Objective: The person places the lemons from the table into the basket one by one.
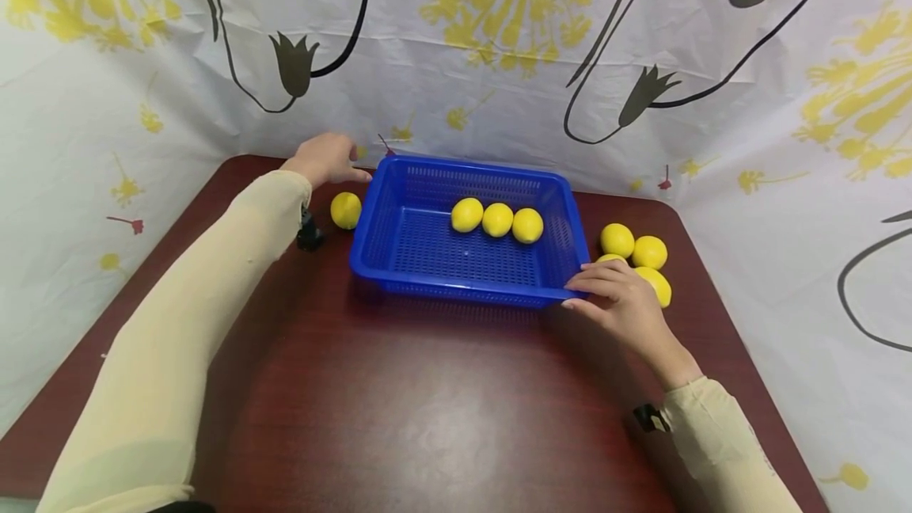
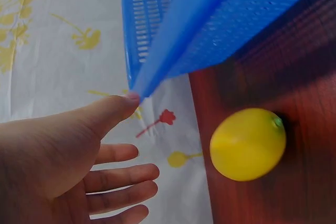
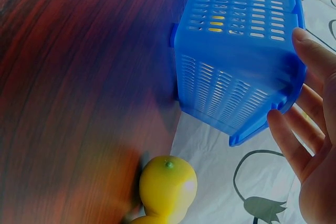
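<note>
A blue plastic basket (image 1: pixel 463 285) with slotted walls stands on the table. Three yellow lemons (image 1: pixel 497 219) lie in a row inside it. At its near right corner, my right hand (image 1: pixel 627 311) grips the rim, thumb on the front side and fingers round the corner, as the right wrist view shows of that hand (image 3: pixel 315 124). My left hand (image 1: pixel 324 159) is by the far left corner. In the left wrist view its thumb (image 2: pixel 113 111) touches the rim's corner while the other fingers stay extended, holding nothing. Below that hand a single lemon (image 1: pixel 346 210) sits left of the basket.
Several lemons (image 1: pixel 617 240) are grouped right of the basket, partly hidden behind my right hand. The dark red-brown table (image 1: pixel 427 410) meets a white patterned sheet (image 1: pixel 399 46) at the back, and the sheet also hangs along both sides.
</note>
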Demonstrator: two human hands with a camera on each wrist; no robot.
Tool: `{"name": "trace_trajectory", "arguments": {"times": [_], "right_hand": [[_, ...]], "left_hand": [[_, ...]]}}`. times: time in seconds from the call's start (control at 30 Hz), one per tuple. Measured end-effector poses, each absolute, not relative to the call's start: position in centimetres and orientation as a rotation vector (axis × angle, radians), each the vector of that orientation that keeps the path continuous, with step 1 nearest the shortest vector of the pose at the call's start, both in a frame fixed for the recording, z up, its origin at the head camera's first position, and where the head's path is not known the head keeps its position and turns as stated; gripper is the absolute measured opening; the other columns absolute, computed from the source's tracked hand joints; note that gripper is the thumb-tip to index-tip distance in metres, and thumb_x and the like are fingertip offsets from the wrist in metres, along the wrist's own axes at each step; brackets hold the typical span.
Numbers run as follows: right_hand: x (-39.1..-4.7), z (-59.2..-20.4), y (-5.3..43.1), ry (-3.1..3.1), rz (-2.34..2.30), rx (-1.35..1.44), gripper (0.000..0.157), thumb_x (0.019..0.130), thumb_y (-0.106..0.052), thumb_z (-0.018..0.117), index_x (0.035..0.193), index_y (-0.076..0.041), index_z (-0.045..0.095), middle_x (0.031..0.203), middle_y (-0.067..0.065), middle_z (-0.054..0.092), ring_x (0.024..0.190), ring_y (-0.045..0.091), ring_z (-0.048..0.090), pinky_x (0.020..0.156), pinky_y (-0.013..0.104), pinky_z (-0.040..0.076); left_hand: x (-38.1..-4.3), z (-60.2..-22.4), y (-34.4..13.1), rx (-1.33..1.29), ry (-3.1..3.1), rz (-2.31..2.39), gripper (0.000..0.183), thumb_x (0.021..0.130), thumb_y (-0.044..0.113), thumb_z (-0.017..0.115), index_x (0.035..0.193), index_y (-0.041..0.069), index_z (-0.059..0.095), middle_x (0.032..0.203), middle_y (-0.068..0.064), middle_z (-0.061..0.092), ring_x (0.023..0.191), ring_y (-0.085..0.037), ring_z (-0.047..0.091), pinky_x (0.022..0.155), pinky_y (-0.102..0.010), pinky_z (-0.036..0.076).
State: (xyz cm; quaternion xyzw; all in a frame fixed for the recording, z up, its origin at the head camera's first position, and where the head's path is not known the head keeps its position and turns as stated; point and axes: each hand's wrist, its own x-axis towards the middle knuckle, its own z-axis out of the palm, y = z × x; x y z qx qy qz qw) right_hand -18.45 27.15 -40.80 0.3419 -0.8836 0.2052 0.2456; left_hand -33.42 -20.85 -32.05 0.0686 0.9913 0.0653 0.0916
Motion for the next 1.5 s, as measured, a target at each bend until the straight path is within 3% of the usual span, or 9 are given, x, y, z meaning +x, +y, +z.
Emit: {"name": "trace_trajectory", "arguments": {"times": [0.17, 0.53, 0.73, 0.9, 1.2, 1.5], "right_hand": [[-18.5, -40.8, 27.2, -2.407, 0.564, 0.937, 0.032, 0.065, -0.021, 0.091, 0.094, -0.015, 0.079, 0.095, 0.001, 0.077, 0.106, 0.023, 0.065, 0.097, 0.014, 0.042], [-18.5, -41.0, 27.2, -2.409, 0.575, 0.932, 0.031, 0.065, -0.019, 0.091, 0.094, -0.015, 0.079, 0.095, 0.001, 0.077, 0.105, 0.023, 0.065, 0.097, 0.013, 0.042], [-18.5, -41.1, 27.2, -2.411, 0.595, 0.929, 0.031, 0.065, -0.018, 0.091, 0.094, -0.015, 0.079, 0.095, 0.001, 0.077, 0.106, 0.023, 0.065, 0.099, 0.008, 0.038], [-18.5, -41.1, 27.2, -2.404, 0.608, 0.931, 0.032, 0.065, -0.017, 0.091, 0.094, -0.015, 0.079, 0.095, 0.001, 0.077, 0.106, 0.023, 0.064, 0.1, 0.005, 0.036], [-18.6, -41.2, 27.2, -2.395, 0.617, 0.934, 0.033, 0.064, -0.016, 0.091, 0.095, -0.014, 0.079, 0.095, 0.002, 0.077, 0.105, 0.023, 0.064, 0.098, 0.006, 0.038], [-18.6, -41.2, 27.2, -2.397, 0.605, 0.924, 0.033, 0.064, -0.019, 0.092, 0.095, -0.015, 0.079, 0.096, 0.002, 0.077, 0.105, 0.022, 0.064, 0.097, 0.007, 0.038]], "left_hand": [[-33.2, -32.9, -21.8, 0.187, 2.943, 0.219, 0.057, 0.095, 0.046, 0.062, 0.128, 0.0, 0.058, 0.129, -0.023, 0.062, 0.112, -0.037, 0.059, 0.097, -0.052, 0.051], [-33.0, -35.1, -22.8, 0.14, 2.931, 0.247, 0.06, 0.095, 0.05, 0.059, 0.125, -0.002, 0.056, 0.128, -0.024, 0.06, 0.111, -0.037, 0.059, 0.094, -0.054, 0.051], [-32.7, -36.9, -22.8, 0.103, 2.927, 0.195, 0.056, 0.091, 0.056, 0.061, 0.106, 0.002, 0.06, 0.099, -0.014, 0.064, 0.089, -0.028, 0.059, 0.074, -0.041, 0.051], [-32.4, -37.9, -22.7, 0.088, 2.92, 0.198, 0.049, 0.092, 0.054, 0.061, 0.085, 0.005, 0.058, 0.073, -0.004, 0.049, 0.074, -0.022, 0.052, 0.062, -0.033, 0.043], [-32.1, -38.9, -22.6, 0.073, 2.917, 0.176, 0.05, 0.093, 0.051, 0.06, 0.098, 0.002, 0.06, 0.086, -0.01, 0.058, 0.079, -0.024, 0.054, 0.065, -0.033, 0.045], [-31.9, -39.3, -22.4, 0.08, 2.913, 0.173, 0.048, 0.091, 0.052, 0.061, 0.091, 0.004, 0.058, 0.079, -0.008, 0.054, 0.075, -0.023, 0.052, 0.062, -0.032, 0.042]]}}
